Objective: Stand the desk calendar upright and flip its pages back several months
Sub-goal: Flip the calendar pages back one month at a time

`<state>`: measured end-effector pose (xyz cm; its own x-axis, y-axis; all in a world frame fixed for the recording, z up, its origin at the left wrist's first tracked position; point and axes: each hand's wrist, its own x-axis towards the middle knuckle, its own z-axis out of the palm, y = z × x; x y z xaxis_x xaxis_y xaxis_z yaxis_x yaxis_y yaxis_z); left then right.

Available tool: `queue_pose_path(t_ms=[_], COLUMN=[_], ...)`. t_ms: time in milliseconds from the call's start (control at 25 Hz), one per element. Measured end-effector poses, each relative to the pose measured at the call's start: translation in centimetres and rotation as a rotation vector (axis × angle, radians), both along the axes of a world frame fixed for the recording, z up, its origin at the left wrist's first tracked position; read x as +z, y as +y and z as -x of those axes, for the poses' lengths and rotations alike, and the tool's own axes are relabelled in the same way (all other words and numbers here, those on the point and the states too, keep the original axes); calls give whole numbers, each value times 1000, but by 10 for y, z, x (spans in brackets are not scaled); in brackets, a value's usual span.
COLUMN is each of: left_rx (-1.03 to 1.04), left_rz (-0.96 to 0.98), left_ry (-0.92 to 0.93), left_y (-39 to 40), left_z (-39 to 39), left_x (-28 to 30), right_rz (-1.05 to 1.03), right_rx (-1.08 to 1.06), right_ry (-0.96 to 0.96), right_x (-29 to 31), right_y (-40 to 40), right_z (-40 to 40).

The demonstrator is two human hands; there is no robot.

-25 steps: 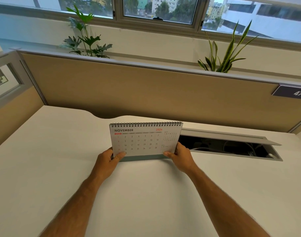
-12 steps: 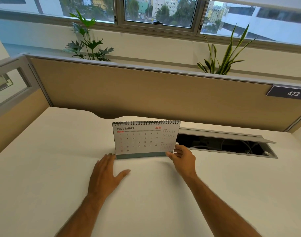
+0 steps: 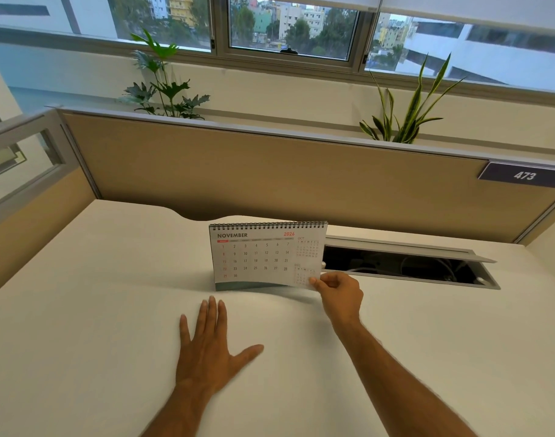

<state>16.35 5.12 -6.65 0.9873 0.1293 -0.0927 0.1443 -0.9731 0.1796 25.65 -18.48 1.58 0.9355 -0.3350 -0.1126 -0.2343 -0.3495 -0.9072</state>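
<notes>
The fingers (image 3: 325,283) of the right hand (image 3: 341,296) are pinched narrowly on the lower right corner of the November page (image 3: 263,257), which is lifted slightly off the base of the desk calendar (image 3: 238,286). The calendar is seen standing upright on the white desk (image 3: 80,294), near the back edge, with its spiral binding (image 3: 268,225) along the top and an open cable tray (image 3: 408,263) just beside it to the right. The left hand (image 3: 208,348) is laid flat on the desk with fingers spread wide, holding nothing, set apart from the calendar's front.

The standing part of the task appears to be done; the first page turn is judged to be under way. For the flip to go well, only the single top sheet should be kept in the pinch, and the corner should be carried up and over the binding in an arc rather than pulled forward, so that the light stand is not dragged or tipped toward the tray. The base could be steadied by the free left hand if it begins to slide. A gentle pull is advised, since thin paper can tear at the wire loops.
</notes>
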Motion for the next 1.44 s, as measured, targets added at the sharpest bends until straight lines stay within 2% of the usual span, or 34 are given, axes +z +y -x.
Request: queue_pose_path(t_ms=[160,320,400,560,640,720,880,1000,1080,1200,1440], left_rx=[-5,-6,-3,-1,-7,-18,-19,5,8,8,15], left_rz=[-12,-13,-15,20,30,38,76,25,-7,-10,-6], left_ry=[1,-16,-26,-53,-61,-76,-114,-45,-18,-19,-19], left_y=[2,2,1,1,2,2,1,1,1,0,0], left_z=[-1,-1,0,0,0,1,2,0,-1,0,0], left_x=[-3,-5,-5,-2,0,0,1,0,-1,-1,-1], right_rz=[-44,-2,81,423,449,281,-536,-836,-894,-861,-627], right_rx=[-9,58,115,280,351,391,335,448,504,503,357], right_ry=[10,14,13,-16,-9,51,213,149,57,-19,-31], right_x=[3,8,14,31,41,53,89,122,141,155,148], right_y=[-2,-5,-8,-20,-26,-30,-28,-21,-14,-6,5], right_z=[3,7,9,9,7,6,11,2,-8,-22,-44])
